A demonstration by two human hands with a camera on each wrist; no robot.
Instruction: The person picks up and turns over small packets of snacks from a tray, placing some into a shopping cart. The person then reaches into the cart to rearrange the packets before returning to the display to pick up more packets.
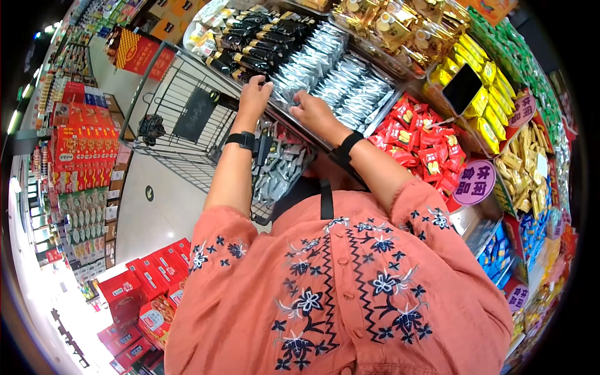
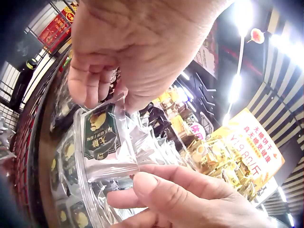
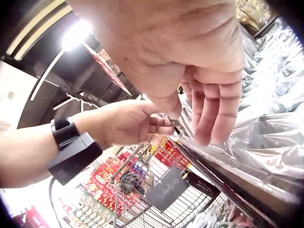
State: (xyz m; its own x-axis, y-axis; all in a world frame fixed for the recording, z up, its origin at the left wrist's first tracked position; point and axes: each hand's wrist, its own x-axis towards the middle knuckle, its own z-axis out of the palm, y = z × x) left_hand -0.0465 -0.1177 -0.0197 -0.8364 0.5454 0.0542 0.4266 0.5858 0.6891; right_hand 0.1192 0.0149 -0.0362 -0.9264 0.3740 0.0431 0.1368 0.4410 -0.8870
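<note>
A silver packet with a dark green label [image 2: 102,135] is stretched between both hands above the display in the left wrist view. The left hand [image 1: 255,99] [image 2: 137,47] pinches its upper edge between thumb and curled fingers. At its lower corner, the thumb and forefinger of the right hand [image 1: 314,115] [image 2: 185,197] pinch the film. Rows of similar silver packets [image 1: 353,94] lie beside the hands. In the right wrist view the right hand [image 3: 190,61] is at the top with fingers bent, the left hand [image 3: 130,122] beyond it; the packet is mostly hidden there.
A wire cart [image 1: 181,119] stands left of the display, with bagged goods [image 1: 278,169] near its lower end. Black-and-gold packets [image 1: 265,34] lie beyond the hands, red packets [image 1: 403,134] and yellow packets [image 1: 484,125] at right. A dark phone-like panel [image 1: 461,89] stands among them.
</note>
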